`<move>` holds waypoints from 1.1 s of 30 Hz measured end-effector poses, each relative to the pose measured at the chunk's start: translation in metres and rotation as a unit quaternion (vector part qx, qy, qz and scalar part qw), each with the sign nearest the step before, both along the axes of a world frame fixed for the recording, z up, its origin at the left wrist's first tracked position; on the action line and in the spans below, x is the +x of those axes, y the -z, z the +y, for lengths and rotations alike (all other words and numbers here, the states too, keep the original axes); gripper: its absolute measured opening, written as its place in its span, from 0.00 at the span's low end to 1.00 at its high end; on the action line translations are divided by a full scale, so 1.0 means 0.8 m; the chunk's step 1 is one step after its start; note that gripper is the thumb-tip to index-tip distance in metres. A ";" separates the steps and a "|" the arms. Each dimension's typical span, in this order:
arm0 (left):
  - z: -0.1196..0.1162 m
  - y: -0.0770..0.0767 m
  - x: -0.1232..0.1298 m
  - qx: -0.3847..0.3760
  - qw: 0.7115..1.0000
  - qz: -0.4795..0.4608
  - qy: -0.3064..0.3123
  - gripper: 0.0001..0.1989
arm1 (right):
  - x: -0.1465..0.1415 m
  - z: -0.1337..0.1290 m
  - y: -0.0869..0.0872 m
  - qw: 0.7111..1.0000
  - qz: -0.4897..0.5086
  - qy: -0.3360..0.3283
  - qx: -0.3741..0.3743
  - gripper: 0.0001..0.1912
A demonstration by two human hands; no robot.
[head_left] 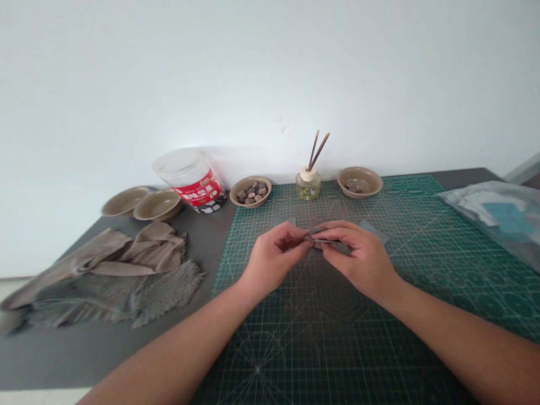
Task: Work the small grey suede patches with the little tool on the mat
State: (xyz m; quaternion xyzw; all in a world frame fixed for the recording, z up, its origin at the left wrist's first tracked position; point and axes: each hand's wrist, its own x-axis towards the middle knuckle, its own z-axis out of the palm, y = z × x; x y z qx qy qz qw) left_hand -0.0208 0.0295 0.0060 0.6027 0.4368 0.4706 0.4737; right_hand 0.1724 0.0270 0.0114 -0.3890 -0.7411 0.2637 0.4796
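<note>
Both hands meet over the far-middle part of the green mat (291,343), working on one small grey piece (324,241). The left hand (270,259) pinches its left end; the right hand (367,261) has it between thumb and fingers from the right. Both grips are narrow. The piece is up in the fingers, just above the mat, with a thin edge showing.

Progress, as a judgement: handling is under way — the piece is gripped at both ends and not set down. A grey-blue flat piece (374,231) lies on the mat beyond the right hand, out of both grips. The far-left bowl (252,205) has a pile of small stones (253,193); the far-right bowl (360,196) has just a few bits (353,187). No finished result shows, so the amount left can't be counted.

Diffuser (308,188) stands between those bowls. Tub (200,190), two more bowls and the crumpled cloth (147,250) are on the left of the bench (46,363); a clear bag (502,211) is at right.

Hard to see: fingers cover most of the piece, so its full shape, and whether it is one part or two, is unclear. Things under the hands are blurred and partly hidden. Bag and forearms run off the frame — bag contents are indistinct.
</note>
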 end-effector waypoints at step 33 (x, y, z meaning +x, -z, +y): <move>0.008 -0.006 -0.012 -0.033 0.995 0.041 0.088 0.10 | 0.015 0.004 -0.004 0.995 -0.044 -0.071 -0.045 0.10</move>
